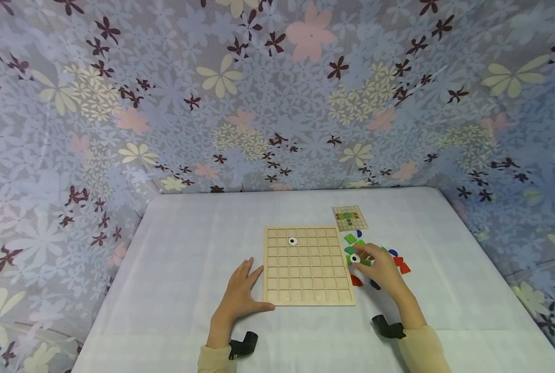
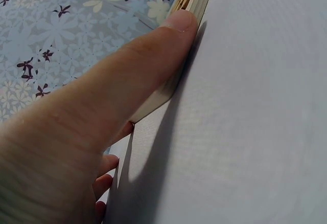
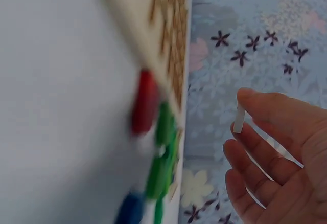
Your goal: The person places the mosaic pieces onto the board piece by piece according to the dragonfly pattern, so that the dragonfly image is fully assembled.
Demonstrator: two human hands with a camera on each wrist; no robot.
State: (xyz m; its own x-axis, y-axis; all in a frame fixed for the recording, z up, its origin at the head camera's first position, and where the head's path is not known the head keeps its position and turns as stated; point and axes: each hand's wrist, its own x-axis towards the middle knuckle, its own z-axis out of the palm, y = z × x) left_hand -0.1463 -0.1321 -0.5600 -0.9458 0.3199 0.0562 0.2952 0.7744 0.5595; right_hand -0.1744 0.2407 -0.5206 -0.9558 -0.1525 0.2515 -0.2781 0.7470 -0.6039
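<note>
A square wooden grid board (image 1: 307,265) lies on the white table, with one round white piece with a black dot (image 1: 293,241) in its upper part. My left hand (image 1: 241,291) rests at the board's lower left corner, thumb along the front edge and fingers spread by the left side. In the left wrist view the thumb (image 2: 153,50) presses the board's side. My right hand (image 1: 383,269) is just right of the board and pinches a second round white eye piece (image 1: 354,258) between thumb and fingertips. Edge-on, that eye piece (image 3: 239,119) looks thin in the right wrist view.
Several green, red and blue pieces lie right of the board, among them a green one (image 1: 350,238), a red one (image 1: 405,268) and a blue one (image 1: 393,253), some beneath my right hand. A small pattern card (image 1: 349,218) lies behind them. Flowered cloth (image 1: 277,103) hangs behind the table.
</note>
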